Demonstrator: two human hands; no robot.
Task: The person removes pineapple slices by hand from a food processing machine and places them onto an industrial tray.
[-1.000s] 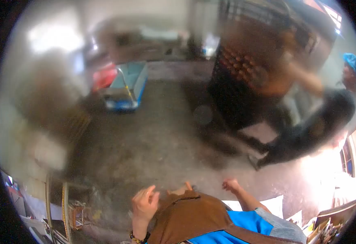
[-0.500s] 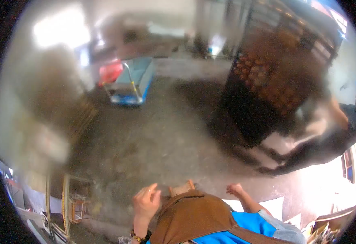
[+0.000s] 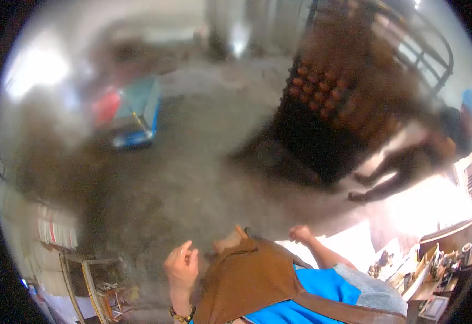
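My left hand (image 3: 182, 267) is raised in front of the left side of my body, a beaded bracelet (image 3: 182, 314) on its wrist. Its fingers are loosely bent and apart, and I see nothing in them. Out to the right, my right hand (image 3: 300, 234) hangs in the air with softly curled fingers and no visible object. Between the hands is the brown apron (image 3: 252, 286) that I wear over a bright blue garment (image 3: 327, 285). Neither hand touches anything that I can see.
A blue-edged platform cart (image 3: 133, 116) stands ahead left by a red object (image 3: 106, 107). A tall dark rack (image 3: 327, 119) with rows of round reddish things stands right, near a person in a blue cap (image 3: 457, 129). A cluttered desk (image 3: 430, 286) is lower right; a framed stand (image 3: 85, 286) lower left.
My view has turned and shifted: the cart now appears farther left and the cluttered desk shows more. The person beside the rack has changed stance. Both my hands stay without any visible object.
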